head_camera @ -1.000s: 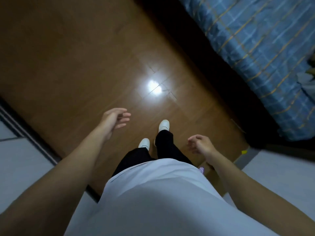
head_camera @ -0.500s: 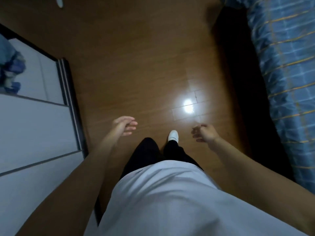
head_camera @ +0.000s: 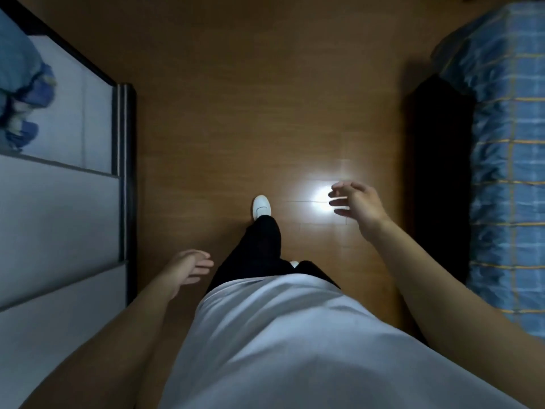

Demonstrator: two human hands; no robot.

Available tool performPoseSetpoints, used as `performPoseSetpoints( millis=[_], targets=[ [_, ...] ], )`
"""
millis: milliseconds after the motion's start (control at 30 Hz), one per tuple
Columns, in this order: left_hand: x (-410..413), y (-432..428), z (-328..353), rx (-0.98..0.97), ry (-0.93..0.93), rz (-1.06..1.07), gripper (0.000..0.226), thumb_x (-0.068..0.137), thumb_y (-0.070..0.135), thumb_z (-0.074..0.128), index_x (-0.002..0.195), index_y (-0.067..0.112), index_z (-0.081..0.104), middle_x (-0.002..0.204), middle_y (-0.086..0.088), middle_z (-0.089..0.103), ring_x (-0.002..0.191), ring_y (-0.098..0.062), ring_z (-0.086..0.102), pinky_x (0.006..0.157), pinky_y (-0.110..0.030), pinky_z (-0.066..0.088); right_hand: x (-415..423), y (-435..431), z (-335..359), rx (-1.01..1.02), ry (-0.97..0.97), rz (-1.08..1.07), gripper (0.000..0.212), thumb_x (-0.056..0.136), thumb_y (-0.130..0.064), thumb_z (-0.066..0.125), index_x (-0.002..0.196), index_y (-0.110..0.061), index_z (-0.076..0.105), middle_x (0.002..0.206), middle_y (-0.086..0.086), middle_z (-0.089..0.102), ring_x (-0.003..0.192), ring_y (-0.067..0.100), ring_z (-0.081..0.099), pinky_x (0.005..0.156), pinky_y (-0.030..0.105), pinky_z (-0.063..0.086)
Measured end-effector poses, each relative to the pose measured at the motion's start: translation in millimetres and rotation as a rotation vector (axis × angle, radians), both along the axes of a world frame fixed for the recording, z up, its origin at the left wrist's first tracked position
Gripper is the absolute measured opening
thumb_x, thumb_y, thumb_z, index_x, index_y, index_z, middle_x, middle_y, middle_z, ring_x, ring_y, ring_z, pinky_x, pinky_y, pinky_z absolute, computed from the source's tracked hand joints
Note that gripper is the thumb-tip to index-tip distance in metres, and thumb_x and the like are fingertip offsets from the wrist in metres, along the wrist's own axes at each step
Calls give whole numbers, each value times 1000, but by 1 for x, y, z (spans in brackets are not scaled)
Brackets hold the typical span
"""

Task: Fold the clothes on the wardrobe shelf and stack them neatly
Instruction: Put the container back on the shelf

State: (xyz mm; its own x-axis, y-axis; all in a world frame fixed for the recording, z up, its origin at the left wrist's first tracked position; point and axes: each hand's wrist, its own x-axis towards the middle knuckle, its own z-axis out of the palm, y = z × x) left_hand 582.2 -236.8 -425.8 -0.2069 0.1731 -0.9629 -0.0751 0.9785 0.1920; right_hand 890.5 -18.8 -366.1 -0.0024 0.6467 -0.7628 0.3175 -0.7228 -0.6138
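Nearest, the left hand (head_camera: 188, 268) hung loose-fingered and empty. Farther ahead the right hand (head_camera: 358, 203) was spread and empty too. Since a second before, the view had swung, bringing the wardrobe (head_camera: 59, 202) to the left hand's outer side, with crumpled blue clothes (head_camera: 22, 93) on its shelf beyond. Folding had probably not begun.

I see the wardrobe (head_camera: 62, 208) left of the floor (head_camera: 265, 98), clothes (head_camera: 20, 93) on its shelf (head_camera: 73, 128), the bed (head_camera: 507, 172) right.
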Motion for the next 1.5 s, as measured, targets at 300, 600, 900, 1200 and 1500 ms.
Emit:
performPoseSetpoints(
  millis=[300,600,900,1200,1500],
  targets=[
    [-45,284,39,341,19,-13,23,104,16,45,115,11,65,114,-10,72,101,-22,68,98,-41,50,22,56,-39,-245,-267,66,16,101,-10,52,98,-1,64,89,17,66,71,26,60,63,32,48],
    [-67,491,58,472,73,-100,24,102,18,48,114,12,67,104,-3,76,96,-18,71,90,-35,53,-7,238,-69,-307,-257,16,18,100,-10,51,99,-1,67,82,13,67,69,25,60,63,30,48],
    [-126,525,24,108,140,11,24,104,17,51,117,4,66,110,-12,72,91,-20,67,70,-29,51,-153,529,-6,-6,75,62,19,99,-11,53,112,0,63,90,12,65,72,20,60,69,33,48],
    [-183,616,-6,-6,81,143,17,99,25,56,103,14,69,99,-6,76,89,-22,70,84,-38,53,-238,711,9,115,118,68,11,98,-12,53,96,-11,64,84,4,68,74,19,64,68,31,50],
    [-265,899,11,243,50,132,16,102,18,52,97,19,67,98,-3,73,81,-14,66,81,-34,52,-224,780,-29,-137,-209,73,19,101,-9,49,88,-9,63,81,10,65,68,21,61,64,32,49]
  ],
)
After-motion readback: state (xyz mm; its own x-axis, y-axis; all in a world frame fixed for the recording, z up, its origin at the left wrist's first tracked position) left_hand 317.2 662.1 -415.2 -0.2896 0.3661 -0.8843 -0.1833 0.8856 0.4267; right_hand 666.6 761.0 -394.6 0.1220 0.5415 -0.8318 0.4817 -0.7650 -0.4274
